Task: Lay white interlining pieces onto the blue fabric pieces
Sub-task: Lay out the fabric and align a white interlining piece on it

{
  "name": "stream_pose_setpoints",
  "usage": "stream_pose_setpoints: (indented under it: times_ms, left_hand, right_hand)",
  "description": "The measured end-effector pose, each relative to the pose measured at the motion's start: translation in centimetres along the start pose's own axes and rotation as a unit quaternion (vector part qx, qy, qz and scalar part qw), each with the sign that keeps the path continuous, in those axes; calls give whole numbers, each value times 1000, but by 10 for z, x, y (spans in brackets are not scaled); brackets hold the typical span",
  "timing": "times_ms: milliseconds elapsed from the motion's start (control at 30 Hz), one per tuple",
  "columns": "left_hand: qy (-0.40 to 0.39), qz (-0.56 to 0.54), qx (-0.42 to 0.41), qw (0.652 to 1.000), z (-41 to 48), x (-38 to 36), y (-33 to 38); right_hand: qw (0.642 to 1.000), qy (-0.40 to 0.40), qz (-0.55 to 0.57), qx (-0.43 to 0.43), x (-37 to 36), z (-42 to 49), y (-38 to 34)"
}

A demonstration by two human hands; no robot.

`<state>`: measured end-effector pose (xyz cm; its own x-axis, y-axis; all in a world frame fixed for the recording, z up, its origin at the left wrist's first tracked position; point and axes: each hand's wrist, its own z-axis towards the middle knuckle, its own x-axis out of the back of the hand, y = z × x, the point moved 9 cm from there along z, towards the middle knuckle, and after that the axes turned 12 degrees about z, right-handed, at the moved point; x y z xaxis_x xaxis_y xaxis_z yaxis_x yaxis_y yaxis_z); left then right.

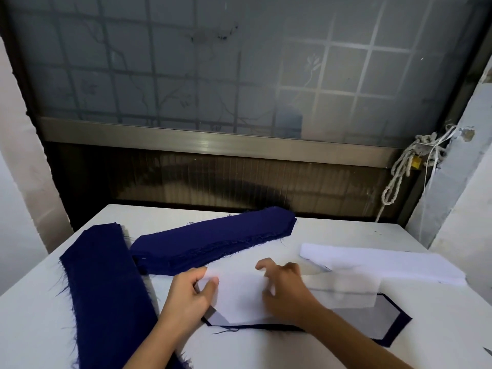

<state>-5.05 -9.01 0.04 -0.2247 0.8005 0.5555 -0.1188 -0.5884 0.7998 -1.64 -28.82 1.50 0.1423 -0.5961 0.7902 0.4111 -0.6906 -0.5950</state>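
So, left hand (pixel 191 294): pinching the white interlining piece (pixel 239 296) by its left end.
Right hand (pixel 286 286): fingers curled mid-piece; pinch or press, can't tell.
Long axis: left-right, over the blue fabric piece (pixel 399 327) on the counter (pixel 346 230).

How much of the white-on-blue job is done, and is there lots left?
No finished pile shows. Right now the left hand pinches and the right hand touches one white interlining piece over a blue piece. Not yet done: the left blue stack, the back blue stack and the white stack.
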Motion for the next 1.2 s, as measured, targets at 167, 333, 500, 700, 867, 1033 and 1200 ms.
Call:
stream_pose_setpoints:
  times_ms: [167, 333, 500, 700, 867, 1033, 1200]
  left_hand:
    - [49, 1, 9, 999, 1, 9, 1]
    - [84, -26, 32, 996, 3, 20, -6]
    - [110, -10, 79, 991, 3, 26, -19]
    - [122, 100, 122, 980, 2, 28, -23]
    - [143, 107, 113, 977, 0, 30, -21]
    - [154, 147, 133, 968, -1, 34, -23]
    - [80, 279, 137, 947, 0, 21, -18]
  right_hand:
    - [996, 43, -54, -56, 59, -30, 65]
    - [983, 151, -8, -104, 125, -76, 111]
    - [954, 257, 63, -141, 163, -110, 136]
    - [927, 293, 116, -205, 152, -130, 159]
    - [887, 373, 174, -211, 153, -140, 168]
    - [873, 405, 173, -210, 156, -142, 168]
    - [889, 364, 139, -242, 143, -141, 178]
